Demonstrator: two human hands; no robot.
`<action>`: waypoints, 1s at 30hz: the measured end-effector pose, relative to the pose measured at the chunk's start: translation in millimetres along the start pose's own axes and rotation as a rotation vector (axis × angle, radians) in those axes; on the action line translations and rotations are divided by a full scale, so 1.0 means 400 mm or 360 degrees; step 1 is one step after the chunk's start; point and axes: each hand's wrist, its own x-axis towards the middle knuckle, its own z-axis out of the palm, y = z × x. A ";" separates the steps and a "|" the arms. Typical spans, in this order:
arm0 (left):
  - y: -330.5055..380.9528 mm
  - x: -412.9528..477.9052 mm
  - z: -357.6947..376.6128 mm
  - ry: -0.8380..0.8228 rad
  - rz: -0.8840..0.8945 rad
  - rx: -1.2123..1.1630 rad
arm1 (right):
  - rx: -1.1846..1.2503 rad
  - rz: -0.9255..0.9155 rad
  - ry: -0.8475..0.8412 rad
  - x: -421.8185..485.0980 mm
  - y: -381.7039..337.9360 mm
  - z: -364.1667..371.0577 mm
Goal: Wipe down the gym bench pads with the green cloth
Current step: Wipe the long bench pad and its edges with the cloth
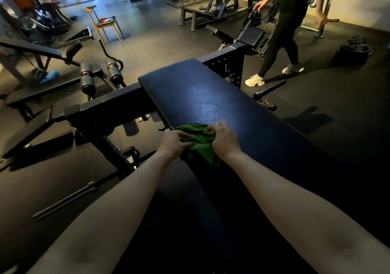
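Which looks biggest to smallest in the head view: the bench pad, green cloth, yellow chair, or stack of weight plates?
1. bench pad
2. green cloth
3. yellow chair and stack of weight plates: similar in the picture. Both stand far from the camera, so their true sizes are unsure.

Cloth (pixel 200 145) on bench pad (pixel 211 96), between hands.

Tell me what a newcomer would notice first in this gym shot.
First, the green cloth bunched on the near part of the dark bench pad, gripped by the left hand and the right hand. Next, a person walking past at upper right, and a yellow chair at upper left.
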 end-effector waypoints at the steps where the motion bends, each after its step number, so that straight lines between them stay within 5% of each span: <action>1: -0.002 -0.001 0.000 0.0046 0.0023 0.0012 | 0.0082 0.0020 0.0088 0.009 0.004 -0.013; 6: 0.020 -0.006 -0.018 0.0181 0.0182 -0.0029 | 0.0703 0.0273 0.0556 0.059 0.006 -0.115; 10: 0.060 -0.001 -0.005 -0.0100 0.0213 0.0048 | 0.1144 0.0363 0.0510 0.061 -0.003 -0.155; 12: 0.071 0.008 0.006 -0.0103 0.0283 0.0213 | 0.1086 0.0234 0.0346 0.049 0.000 -0.160; 15: 0.086 0.011 0.010 0.0109 0.0363 0.0214 | 0.0474 -0.0021 0.0155 0.039 0.021 -0.147; 18: 0.102 0.021 -0.007 0.0307 0.0312 0.0050 | 0.0053 -0.0131 0.0298 0.048 0.042 -0.139; 21: 0.109 0.030 -0.034 0.0253 0.0292 0.0054 | 0.0044 -0.0179 0.0512 0.057 0.056 -0.170; 30: 0.182 0.061 -0.083 0.0266 0.0603 0.0236 | 0.0039 0.0022 0.0572 0.087 0.027 -0.283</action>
